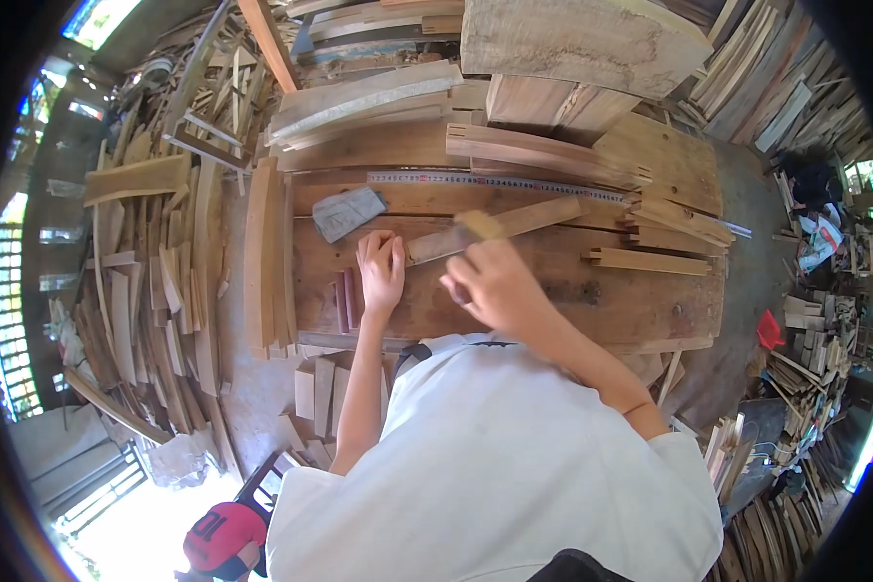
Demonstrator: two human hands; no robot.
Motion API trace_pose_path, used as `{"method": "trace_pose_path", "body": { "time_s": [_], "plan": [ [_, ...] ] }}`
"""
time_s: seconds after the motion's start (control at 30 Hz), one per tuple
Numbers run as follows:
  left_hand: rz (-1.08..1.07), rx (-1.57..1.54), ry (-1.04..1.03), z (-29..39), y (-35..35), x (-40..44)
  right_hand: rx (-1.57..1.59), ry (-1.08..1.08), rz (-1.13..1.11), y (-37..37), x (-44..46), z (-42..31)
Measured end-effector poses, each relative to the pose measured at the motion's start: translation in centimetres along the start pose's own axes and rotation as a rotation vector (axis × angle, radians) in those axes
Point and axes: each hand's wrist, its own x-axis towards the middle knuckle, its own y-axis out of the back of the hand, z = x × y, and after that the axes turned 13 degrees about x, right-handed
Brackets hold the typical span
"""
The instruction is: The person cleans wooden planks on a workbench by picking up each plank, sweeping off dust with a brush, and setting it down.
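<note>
My left hand (pixel 382 264) is closed in a pinch at the left end of a wooden strip (pixel 536 218) that lies slantwise on the workbench (pixel 611 301). Whatever its fingers hold is too small or hidden to make out. My right hand (pixel 498 284) is wrapped round a motion-blurred tool that looks like a mallet (pixel 481 227), its yellowish head over the strip's middle. A grey folded cloth or block (pixel 348 213) lies just beyond my left hand. Two reddish-purple bars (pixel 345 302) lie beside my left wrist.
A long ruler (pixel 436 178) crosses the bench. Beams with cut ends (pixel 543 153) and shorter pieces (pixel 650 261) lie at the back and right. Boards (pixel 272 257) line the left edge. Stacked timber (pixel 155 291) surrounds the bench. A person in a red cap (pixel 225 538) is at lower left.
</note>
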Motion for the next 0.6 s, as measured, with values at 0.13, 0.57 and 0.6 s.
{"method": "trace_pose_path", "body": {
  "time_s": [0.13,0.57,0.6],
  "plan": [
    [0.0,-0.001,-0.009,-0.3,-0.2,-0.1,0.343,-0.016,-0.049,0.1,1.8,-1.8],
    [-0.017,-0.019,0.025,0.1,0.1,0.0,0.606,-0.796,0.382,11.4,-5.1,6.2],
    [-0.015,-0.018,0.022,0.1,0.2,0.0,0.593,-0.795,0.475,12.1,-6.0,7.3]
  ]
}}
